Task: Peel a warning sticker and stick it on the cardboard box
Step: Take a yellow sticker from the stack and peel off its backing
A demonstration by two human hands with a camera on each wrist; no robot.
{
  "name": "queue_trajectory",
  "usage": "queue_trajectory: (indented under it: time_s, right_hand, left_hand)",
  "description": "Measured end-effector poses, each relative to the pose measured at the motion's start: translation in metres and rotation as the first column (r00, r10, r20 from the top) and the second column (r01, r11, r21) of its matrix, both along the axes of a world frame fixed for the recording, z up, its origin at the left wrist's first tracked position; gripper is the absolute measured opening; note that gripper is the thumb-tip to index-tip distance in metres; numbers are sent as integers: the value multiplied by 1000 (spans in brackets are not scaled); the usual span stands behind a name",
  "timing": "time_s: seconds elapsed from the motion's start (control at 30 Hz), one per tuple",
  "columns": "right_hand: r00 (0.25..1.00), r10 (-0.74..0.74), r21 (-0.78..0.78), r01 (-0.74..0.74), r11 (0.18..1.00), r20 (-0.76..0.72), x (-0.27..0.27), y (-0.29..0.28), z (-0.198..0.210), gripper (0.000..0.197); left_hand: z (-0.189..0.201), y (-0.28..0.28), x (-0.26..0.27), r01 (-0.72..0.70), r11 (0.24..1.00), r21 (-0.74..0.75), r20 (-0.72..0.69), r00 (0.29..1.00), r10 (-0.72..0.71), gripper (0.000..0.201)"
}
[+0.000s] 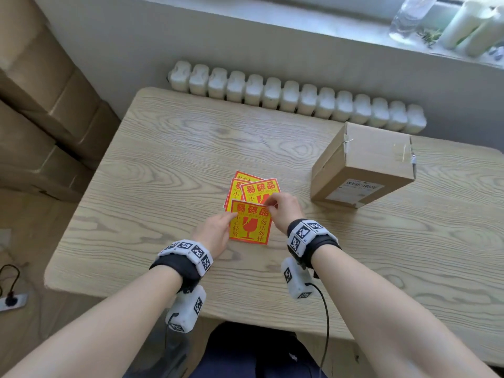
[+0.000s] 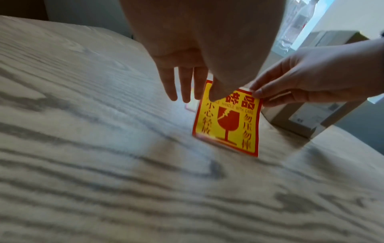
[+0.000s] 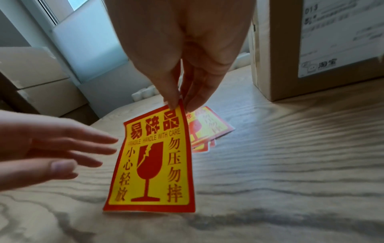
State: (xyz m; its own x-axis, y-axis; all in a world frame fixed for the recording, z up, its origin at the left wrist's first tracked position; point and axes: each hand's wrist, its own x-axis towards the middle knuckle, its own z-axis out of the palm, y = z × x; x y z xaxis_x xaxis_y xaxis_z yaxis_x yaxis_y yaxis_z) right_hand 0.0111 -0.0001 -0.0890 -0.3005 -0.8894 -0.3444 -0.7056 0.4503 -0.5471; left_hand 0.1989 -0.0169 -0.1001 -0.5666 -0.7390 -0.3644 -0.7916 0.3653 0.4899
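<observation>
My right hand (image 1: 268, 204) pinches the top right corner of a yellow and red fragile warning sticker (image 1: 251, 225) between thumb and fingers (image 3: 179, 105). The sticker (image 3: 153, 157) hangs tilted, its lower edge at the wooden table (image 1: 163, 159). My left hand (image 1: 218, 230) is open with straight fingers (image 3: 93, 144) beside the sticker's left edge; in the left wrist view its thumb overlaps the sticker (image 2: 228, 121), and contact is unclear. A pile of similar stickers (image 1: 253, 186) lies just behind. The cardboard box (image 1: 365, 165) stands to the right, with a white label on its near side.
A white radiator (image 1: 297, 96) runs behind the table's far edge. Large cardboard boxes (image 1: 41, 105) are stacked on the left. A power strip (image 1: 11, 301) lies on the floor at the left. A plastic bottle (image 1: 411, 15) stands on the window sill.
</observation>
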Motion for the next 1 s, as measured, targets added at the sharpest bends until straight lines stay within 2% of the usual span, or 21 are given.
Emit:
queue_trajectory:
  time_s: [0.23, 0.3, 0.43, 0.63, 0.7, 0.77, 0.9, 1.0]
  right_hand:
    - [998, 54, -45, -53, 998, 23, -10, 11, 56, 25]
    - [997, 73, -76, -71, 995, 22, -16, 12, 74, 26]
    - [994, 110, -138, -110, 984, -10, -29, 11, 109, 23]
    - [994, 109, -260, -109, 959, -16, -50, 12, 138, 23]
    - [995, 87, -285, -98, 954, -49, -54, 15, 141, 28]
    - [996, 56, -308, -75, 948, -72, -59, 18, 142, 34]
    - [998, 41, -300, -28, 954, 37, -64, 20, 141, 30]
    - [971, 32, -283, 38, 958, 237, -61, 16, 141, 39]
  left_hand:
    - [57, -28, -29, -40, 979, -200, -64, 998, 27, 52]
    - [77, -31, -44, -41, 980, -193, -64, 997, 29, 49]
    - [117, -29, -72, -28, 986, -167, -40, 999, 22, 30]
    - [151, -25, -98, -9, 985, -173, -30, 1000, 4, 23]
    - [155, -23, -104, -49, 977, -206, -35, 998, 43, 23]
    - [160, -22, -108, -148, 958, -246, -70, 988, 135, 23]
    - [169, -22, -114, -316, 933, -170, -193, 940, 283, 23]
    - [175, -21, -118, -315, 943, -103, -279, 920, 277, 25]
